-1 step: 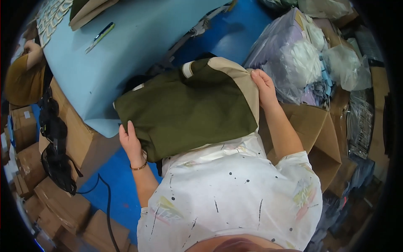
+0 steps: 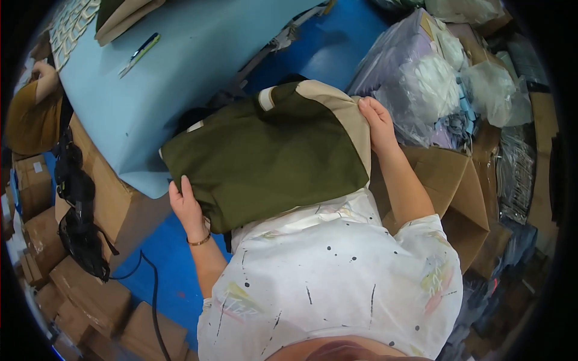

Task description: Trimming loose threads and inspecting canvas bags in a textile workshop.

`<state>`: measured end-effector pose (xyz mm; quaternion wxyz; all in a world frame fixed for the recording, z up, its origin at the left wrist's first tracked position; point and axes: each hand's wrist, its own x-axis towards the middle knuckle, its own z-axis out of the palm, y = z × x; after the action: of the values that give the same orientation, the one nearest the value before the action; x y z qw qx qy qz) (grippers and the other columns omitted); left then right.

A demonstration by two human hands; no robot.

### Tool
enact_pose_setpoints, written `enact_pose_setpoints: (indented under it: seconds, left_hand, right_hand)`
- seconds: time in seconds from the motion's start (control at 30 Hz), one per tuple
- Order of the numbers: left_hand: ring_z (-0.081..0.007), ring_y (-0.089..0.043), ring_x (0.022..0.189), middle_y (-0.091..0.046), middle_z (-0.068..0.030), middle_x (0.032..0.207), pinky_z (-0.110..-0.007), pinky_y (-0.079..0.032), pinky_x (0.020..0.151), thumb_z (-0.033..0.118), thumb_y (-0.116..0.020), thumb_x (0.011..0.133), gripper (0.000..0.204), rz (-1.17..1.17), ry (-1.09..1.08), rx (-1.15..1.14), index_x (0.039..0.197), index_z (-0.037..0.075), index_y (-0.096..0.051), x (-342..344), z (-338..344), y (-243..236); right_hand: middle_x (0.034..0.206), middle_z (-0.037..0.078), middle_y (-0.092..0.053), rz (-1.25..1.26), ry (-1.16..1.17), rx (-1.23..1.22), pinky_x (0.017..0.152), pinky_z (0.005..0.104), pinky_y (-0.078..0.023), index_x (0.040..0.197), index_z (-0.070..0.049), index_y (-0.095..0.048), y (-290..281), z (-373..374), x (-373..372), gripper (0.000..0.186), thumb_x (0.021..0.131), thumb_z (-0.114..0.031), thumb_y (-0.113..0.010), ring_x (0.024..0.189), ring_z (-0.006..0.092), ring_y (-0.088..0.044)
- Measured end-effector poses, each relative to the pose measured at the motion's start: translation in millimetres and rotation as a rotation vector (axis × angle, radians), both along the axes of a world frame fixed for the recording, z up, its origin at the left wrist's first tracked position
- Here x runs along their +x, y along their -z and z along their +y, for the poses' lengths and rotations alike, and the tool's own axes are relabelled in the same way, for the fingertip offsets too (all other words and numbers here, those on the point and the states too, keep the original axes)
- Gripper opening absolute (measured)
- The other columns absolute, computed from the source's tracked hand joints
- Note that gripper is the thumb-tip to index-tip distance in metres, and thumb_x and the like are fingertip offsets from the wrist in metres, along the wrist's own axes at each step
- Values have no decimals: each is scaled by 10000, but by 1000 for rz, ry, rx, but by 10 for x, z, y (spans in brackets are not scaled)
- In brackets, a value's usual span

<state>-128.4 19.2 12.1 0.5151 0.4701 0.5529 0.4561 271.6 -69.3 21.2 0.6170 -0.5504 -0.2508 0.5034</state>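
Stretched between my hands is an olive-green and beige fabric piece [image 2: 271, 162], sewn like a bag or a garment; I cannot tell which. Small white tabs show along its far edge, and the beige part lies at the right. My left hand [image 2: 189, 209] grips the lower left edge, thumb on top and the other fingers partly hidden beneath. At the upper right corner, my right hand [image 2: 379, 123] pinches the beige cloth. The near edge of the piece rests close against my white shirt [image 2: 337, 271].
A light-blue table [image 2: 180, 78] stands at the far left, bearing a small green-and-blue cutting tool [image 2: 142, 52] and another folded fabric piece [image 2: 123, 21]. Cardboard boxes [image 2: 90, 295] crowd the left; an open carton [image 2: 445, 186] and plastic-wrapped bundles [image 2: 415, 72] stand right. A person's arm [image 2: 45, 84] shows far left.
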Motion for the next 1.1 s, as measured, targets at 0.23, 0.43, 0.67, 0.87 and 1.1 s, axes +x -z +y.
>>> enact_pose_setpoints:
  seconds: [0.23, 0.43, 0.67, 0.87, 1.1]
  left_hand:
    - [-73, -475, 774, -545, -2, 840, -220, -413, 698, 173, -415, 987, 211, 81, -104, 111, 895, 10, -512, -247, -170, 128]
    - [-53, -322, 683, -371, 51, 719, -207, -315, 614, 148, -440, 975, 259, 207, -108, 263, 738, 60, -383, -126, -366, -38]
    - [-55, -323, 681, -382, 45, 714, -201, -306, 615, 137, -448, 969, 243, 213, -92, 352, 744, 56, -403, -125, -417, -48]
    - [-73, -372, 689, -427, 18, 725, -213, -345, 635, 111, -486, 950, 195, 286, -86, 355, 778, 23, -461, -107, -364, -139]
    - [-55, -384, 707, -430, 33, 748, -208, -355, 620, 63, -549, 906, 126, 164, -211, 341, 796, 33, -495, -36, -386, -13]
  right_hand:
    - [728, -92, -498, -120, -28, 4, 612, 183, -336, 792, -101, -561, 103, 11, 61, 194, 938, -227, -542, 673, 7, -413]
    - [705, -96, -480, -155, -14, -43, 604, 184, -326, 777, -99, -558, 129, -49, 152, 218, 938, -246, -540, 658, 9, -401]
    - [695, -93, -478, -131, 6, -63, 603, 191, -328, 773, -96, -558, 120, -78, 186, 225, 939, -247, -537, 651, 14, -397]
    - [738, -67, -424, -455, -66, 118, 616, 200, -330, 767, -69, -508, 178, -220, 138, 194, 941, -155, -524, 691, 38, -387]
    - [722, -55, -452, -607, 69, 12, 620, 194, -341, 779, -54, -522, 391, -410, 261, 175, 935, -133, -530, 689, 44, -397]
